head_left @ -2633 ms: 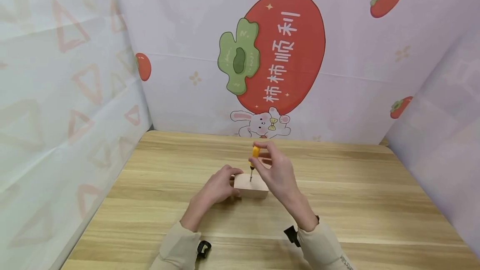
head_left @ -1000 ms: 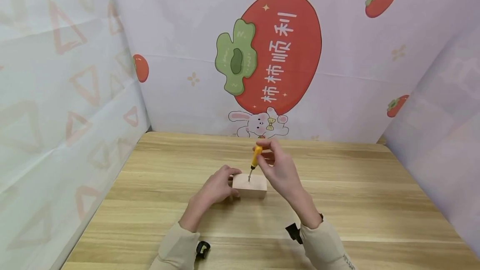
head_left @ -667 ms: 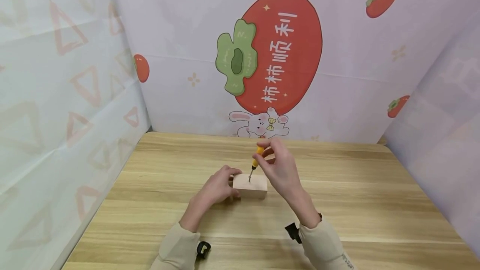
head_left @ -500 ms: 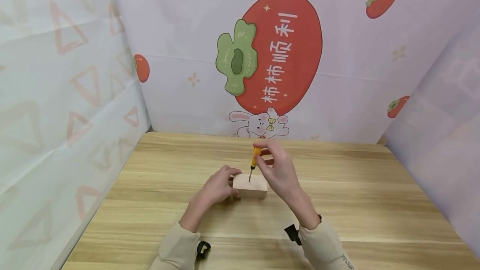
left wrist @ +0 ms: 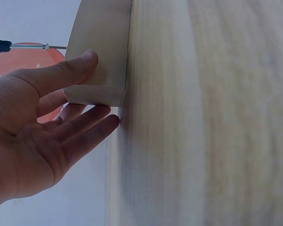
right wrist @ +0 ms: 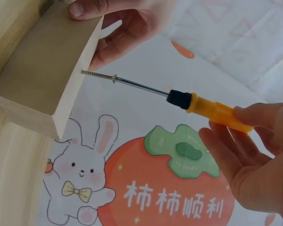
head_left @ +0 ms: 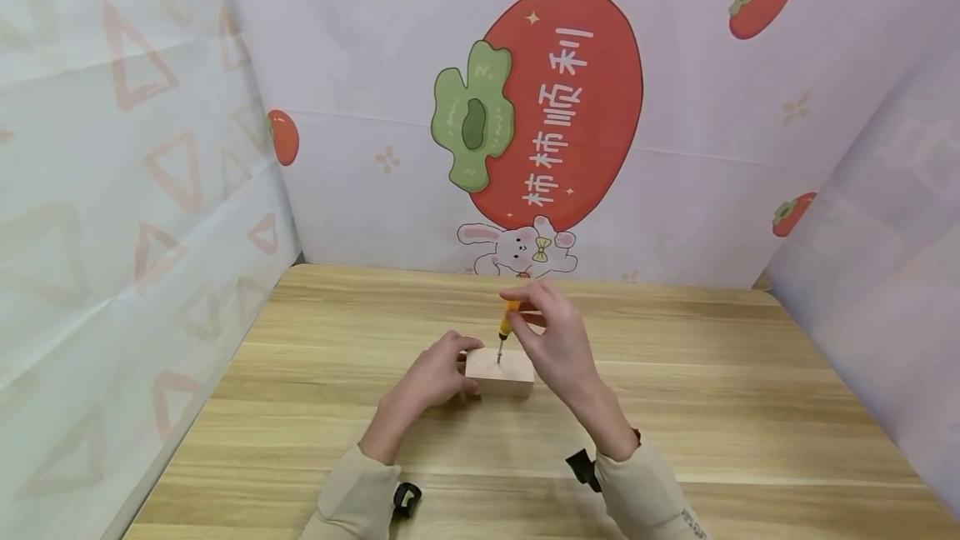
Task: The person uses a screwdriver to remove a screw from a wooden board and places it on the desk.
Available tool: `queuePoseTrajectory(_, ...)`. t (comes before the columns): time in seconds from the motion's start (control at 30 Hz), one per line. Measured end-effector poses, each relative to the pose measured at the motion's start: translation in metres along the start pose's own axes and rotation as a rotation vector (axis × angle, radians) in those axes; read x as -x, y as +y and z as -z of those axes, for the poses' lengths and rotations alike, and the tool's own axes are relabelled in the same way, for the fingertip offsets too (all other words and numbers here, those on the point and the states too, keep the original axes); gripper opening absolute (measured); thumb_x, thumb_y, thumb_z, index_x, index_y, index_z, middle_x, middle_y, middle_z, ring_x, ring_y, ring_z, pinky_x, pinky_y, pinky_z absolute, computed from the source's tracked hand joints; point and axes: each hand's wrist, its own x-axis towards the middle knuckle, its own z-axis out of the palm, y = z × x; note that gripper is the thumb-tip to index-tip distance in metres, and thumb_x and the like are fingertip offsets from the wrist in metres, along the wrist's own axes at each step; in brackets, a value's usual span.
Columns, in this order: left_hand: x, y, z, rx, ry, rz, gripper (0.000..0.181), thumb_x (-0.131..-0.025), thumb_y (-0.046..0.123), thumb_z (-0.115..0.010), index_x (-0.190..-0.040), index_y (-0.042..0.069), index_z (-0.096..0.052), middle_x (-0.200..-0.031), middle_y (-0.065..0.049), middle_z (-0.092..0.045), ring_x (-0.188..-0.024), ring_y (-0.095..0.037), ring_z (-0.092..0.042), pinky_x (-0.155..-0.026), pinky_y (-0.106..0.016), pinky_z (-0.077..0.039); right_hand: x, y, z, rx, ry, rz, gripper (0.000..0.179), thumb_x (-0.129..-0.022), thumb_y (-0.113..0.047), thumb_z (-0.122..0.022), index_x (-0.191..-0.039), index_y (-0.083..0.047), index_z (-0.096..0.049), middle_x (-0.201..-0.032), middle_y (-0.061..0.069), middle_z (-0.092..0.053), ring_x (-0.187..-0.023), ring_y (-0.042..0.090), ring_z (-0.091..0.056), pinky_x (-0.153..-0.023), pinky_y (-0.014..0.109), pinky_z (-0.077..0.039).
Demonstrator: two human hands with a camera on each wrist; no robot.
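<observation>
A pale wooden block (head_left: 504,387) lies on the table, a screw (right wrist: 99,75) standing in its top face with much of the thread showing. My left hand (head_left: 435,369) grips the block's left end, thumb on the near side and fingers behind. In my right hand (head_left: 558,344) is a yellow screwdriver (right wrist: 217,113) with a black collar, pinched by the handle between thumb and fingers. Its shaft runs down to the screw head, the tip right at it. From the left wrist view, the thumb presses the block's side (left wrist: 101,42) and part of the screwdriver shows beyond.
The wood-grain table (head_left: 712,390) spreads around the block. Behind it hangs a white cloth (head_left: 345,182) printed with persimmons and a rabbit; another patterned cloth (head_left: 150,190) covers the left side. Black straps (head_left: 407,500) sit at the wrists.
The right hand and screwdriver handle have shifted slightly left, and the screwdriver now stands more upright over the screw. The left hand and the block have stayed in place.
</observation>
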Motion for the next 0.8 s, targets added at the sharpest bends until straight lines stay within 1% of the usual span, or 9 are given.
queuePoseTrajectory(0.1, -0.0004, -0.0005, -0.0002, 0.002, -0.001, 0.007, 0.061, -0.074, 0.010, -0.087, -0.130, 0.007, -0.064, -0.115, -0.009, -0.058, -0.113, -0.029, -0.062, -0.098, -0.045, -0.051, -0.0002, -0.0002, 0.0005, -0.018, -0.006, 0.019, 0.028, -0.085, 0.008, -0.071, -0.109, -0.007, -0.072, -0.110, 0.007, -0.067, -0.101, 0.022, -0.068, -0.084, 0.038, -0.059)
queuePoseTrajectory(0.17, -0.0004, -0.0007, -0.0001, 0.003, -0.004, 0.008, 0.061, -0.074, 0.010, -0.087, -0.130, 0.007, -0.064, -0.116, -0.009, -0.058, -0.113, -0.030, -0.062, -0.098, -0.046, -0.051, -0.0005, -0.0001, 0.0005, -0.007, -0.005, 0.019, 0.026, -0.084, 0.004, -0.074, -0.107, -0.008, -0.072, -0.112, 0.007, -0.064, -0.102, 0.021, -0.065, -0.087, 0.038, -0.058)
queuePoseTrajectory(0.27, -0.0001, -0.0014, 0.0001, 0.004, -0.004, 0.001, 0.061, -0.074, 0.011, -0.087, -0.130, 0.007, -0.063, -0.116, -0.009, -0.057, -0.113, -0.030, -0.063, -0.098, -0.046, -0.051, -0.0008, 0.0013, 0.0000, 0.023, 0.013, 0.002, 0.019, -0.082, -0.003, -0.079, -0.100, -0.009, -0.073, -0.104, 0.005, -0.059, -0.095, 0.017, -0.062, -0.084, 0.034, -0.057)
queuePoseTrajectory(0.33, 0.0000, -0.0022, 0.0000, 0.003, -0.003, -0.007, 0.061, -0.074, 0.011, -0.087, -0.130, 0.007, -0.063, -0.116, -0.009, -0.057, -0.113, -0.031, -0.063, -0.097, -0.046, -0.051, -0.0009, 0.0017, 0.0004, 0.028, 0.024, -0.008, 0.018, -0.081, -0.005, -0.081, -0.096, -0.010, -0.073, -0.098, 0.004, -0.054, -0.086, 0.014, -0.059, -0.079, 0.032, -0.057)
queuePoseTrajectory(0.4, 0.0001, -0.0026, -0.0001, 0.005, -0.002, -0.012, 0.061, -0.074, 0.011, -0.087, -0.130, 0.007, -0.063, -0.116, -0.009, -0.057, -0.114, -0.031, -0.063, -0.098, -0.046, -0.051, -0.0008, 0.0024, 0.0011, 0.031, 0.033, -0.009, 0.017, -0.081, -0.003, -0.080, -0.095, -0.010, -0.073, -0.093, 0.003, -0.055, -0.082, 0.012, -0.058, -0.075, 0.032, -0.057)
queuePoseTrajectory(0.5, 0.0006, -0.0027, -0.0003, 0.009, -0.002, -0.015, 0.060, -0.074, 0.010, -0.087, -0.130, 0.007, -0.064, -0.116, -0.009, -0.057, -0.114, -0.031, -0.063, -0.098, -0.046, -0.051, -0.0004, 0.0021, 0.0025, 0.033, 0.031, 0.000, 0.019, -0.082, 0.000, -0.078, -0.098, -0.010, -0.073, -0.094, 0.004, -0.058, -0.082, 0.013, -0.061, -0.076, 0.033, -0.059)
queuePoseTrajectory(0.6, 0.0007, -0.0023, -0.0003, 0.011, -0.005, -0.012, 0.061, -0.074, 0.009, -0.087, -0.130, 0.006, -0.064, -0.117, -0.010, -0.057, -0.113, -0.031, -0.063, -0.098, -0.046, -0.051, 0.0000, 0.0021, 0.0026, 0.027, 0.020, -0.002, 0.026, -0.083, 0.003, -0.076, -0.106, -0.007, -0.070, -0.099, 0.006, -0.063, -0.087, 0.016, -0.066, -0.080, 0.032, -0.059)
queuePoseTrajectory(0.7, 0.0003, -0.0017, 0.0004, 0.011, -0.007, -0.007, 0.061, -0.074, 0.009, -0.087, -0.130, 0.006, -0.064, -0.116, -0.010, -0.057, -0.113, -0.031, -0.063, -0.097, -0.046, -0.051, -0.0002, 0.0020, 0.0019, -0.023, -0.001, -0.014, 0.029, -0.085, 0.007, -0.071, -0.111, -0.004, -0.066, -0.107, 0.008, -0.068, -0.095, 0.020, -0.069, -0.085, 0.031, -0.059)
queuePoseTrajectory(0.8, -0.0007, -0.0009, 0.0006, 0.013, -0.008, 0.006, 0.061, -0.074, 0.008, -0.087, -0.130, 0.007, -0.064, -0.115, -0.009, -0.057, -0.113, -0.030, -0.063, -0.098, -0.046, -0.051, 0.0001, 0.0026, 0.0011, -0.070, -0.008, -0.016, 0.028, -0.087, 0.011, -0.065, -0.111, -0.003, -0.065, -0.114, 0.011, -0.070, -0.102, 0.024, -0.070, -0.086, 0.033, -0.058)
